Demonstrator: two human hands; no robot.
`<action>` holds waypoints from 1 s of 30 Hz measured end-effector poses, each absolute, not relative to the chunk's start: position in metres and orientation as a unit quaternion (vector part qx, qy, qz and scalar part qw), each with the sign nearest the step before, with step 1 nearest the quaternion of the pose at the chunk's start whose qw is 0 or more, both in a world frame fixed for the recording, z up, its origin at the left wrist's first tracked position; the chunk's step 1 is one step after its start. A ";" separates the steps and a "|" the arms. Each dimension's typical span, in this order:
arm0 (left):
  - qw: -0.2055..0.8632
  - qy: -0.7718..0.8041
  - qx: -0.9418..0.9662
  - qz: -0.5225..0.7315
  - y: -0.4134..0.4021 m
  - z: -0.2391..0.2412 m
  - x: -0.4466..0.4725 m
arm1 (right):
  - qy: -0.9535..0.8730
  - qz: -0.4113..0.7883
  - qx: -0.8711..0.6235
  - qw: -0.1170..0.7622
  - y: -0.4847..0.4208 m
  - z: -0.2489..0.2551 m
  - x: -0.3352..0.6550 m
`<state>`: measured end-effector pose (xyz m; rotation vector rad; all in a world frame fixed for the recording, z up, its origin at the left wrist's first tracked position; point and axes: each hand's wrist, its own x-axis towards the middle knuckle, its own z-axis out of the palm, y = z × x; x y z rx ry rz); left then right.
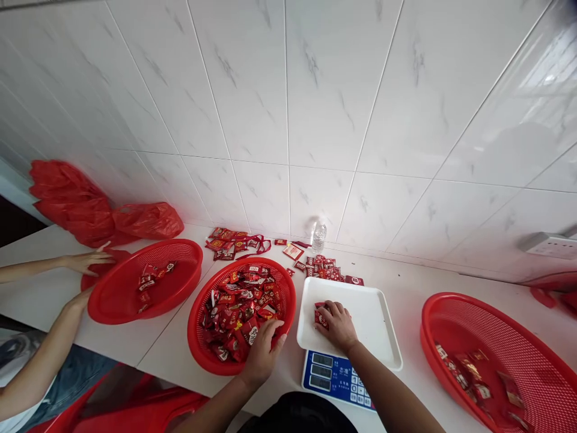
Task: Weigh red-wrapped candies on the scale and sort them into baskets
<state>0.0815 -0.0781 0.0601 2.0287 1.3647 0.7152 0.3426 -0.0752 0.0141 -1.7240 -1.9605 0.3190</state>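
Note:
A round red basket (pixel 193 340) heaped with small red wrapped snack packets (pixel 241 300) stands before me. Over its near right rim lies my left hand (pixel 261 358), fingers apart and resting by the packets; nothing shows in its grasp. My right hand (pixel 337 325) is on the white tray (pixel 372 313) of a weighing scale, its fingers curled over a red packet (pixel 319 314) that is partly hidden beneath them. Below the tray is the scale's blue panel (pixel 340 379) with displays and keys; the digits are too small to read.
Loose packets (pixel 324 267) and a clear plastic bottle (pixel 319 236) lie or stand near the tiled wall. A larger red basket (pixel 451 307) is at right, another red basket (pixel 97 307) at left. A co-worker's hands (pixel 88 263) are beside red plastic bags (pixel 148 221).

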 end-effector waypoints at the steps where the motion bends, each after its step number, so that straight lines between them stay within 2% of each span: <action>1: 0.297 0.513 0.758 0.272 -0.079 0.060 0.081 | -0.715 0.127 -0.631 0.271 -0.074 0.012 0.344; 10: 0.347 0.515 0.730 0.287 -0.083 0.057 0.080 | -0.599 0.189 -0.672 0.391 -0.067 0.013 0.351; 16: 0.342 0.501 0.747 0.274 -0.082 0.064 0.088 | -0.391 0.249 -0.721 0.515 -0.059 0.026 0.368; 19: 0.319 0.460 0.783 0.270 -0.076 0.070 0.101 | -0.284 0.323 -0.703 0.566 -0.064 0.034 0.375; 22: 0.306 0.417 0.823 0.235 -0.066 0.074 0.125 | -0.202 0.419 -0.650 0.601 -0.082 0.042 0.377; 26: 0.309 0.369 0.868 0.125 -0.051 0.073 0.171 | -0.135 0.523 -0.555 0.633 -0.123 0.048 0.375; 30: 0.292 0.358 0.887 0.016 -0.038 0.058 0.214 | -0.003 0.693 -0.324 0.644 -0.167 0.045 0.375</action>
